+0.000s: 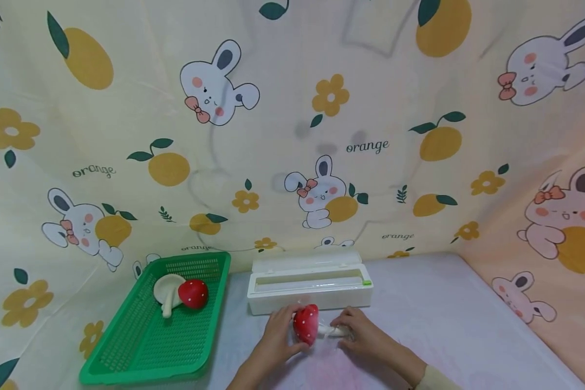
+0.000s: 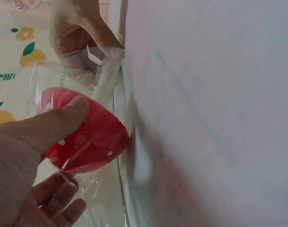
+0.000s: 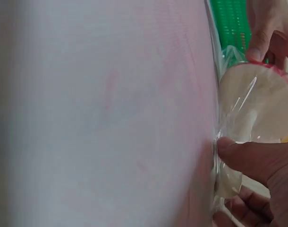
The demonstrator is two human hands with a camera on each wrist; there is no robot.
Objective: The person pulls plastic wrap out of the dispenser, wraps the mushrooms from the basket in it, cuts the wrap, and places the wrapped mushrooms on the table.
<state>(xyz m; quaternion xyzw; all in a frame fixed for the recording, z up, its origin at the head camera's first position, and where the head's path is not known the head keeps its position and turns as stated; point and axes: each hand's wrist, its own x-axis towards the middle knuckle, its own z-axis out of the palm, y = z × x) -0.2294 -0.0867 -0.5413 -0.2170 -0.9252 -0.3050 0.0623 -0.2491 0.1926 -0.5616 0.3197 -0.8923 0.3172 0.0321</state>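
Note:
A toy mushroom (image 1: 306, 325) with a red, white-dotted cap and pale stem lies sideways between both hands, with clear plastic film (image 3: 238, 101) around it. My left hand (image 1: 276, 333) grips the cap, its thumb across the red side in the left wrist view. At the stem end, my right hand (image 1: 363, 333) pinches the film and stem between thumb and fingers. The cap's pale underside shows through the film in the right wrist view. Just behind the hands stands a white film dispenser box (image 1: 309, 300) with its lid raised and a roll inside.
To the left sits a green basket (image 1: 148, 352) holding another red-capped mushroom (image 1: 193, 294) and a pale mushroom-shaped piece (image 1: 168, 290). A patterned cloth (image 1: 292, 135) hangs behind the table (image 1: 419, 303). A small green piece (image 1: 367, 283) is on the box's right end.

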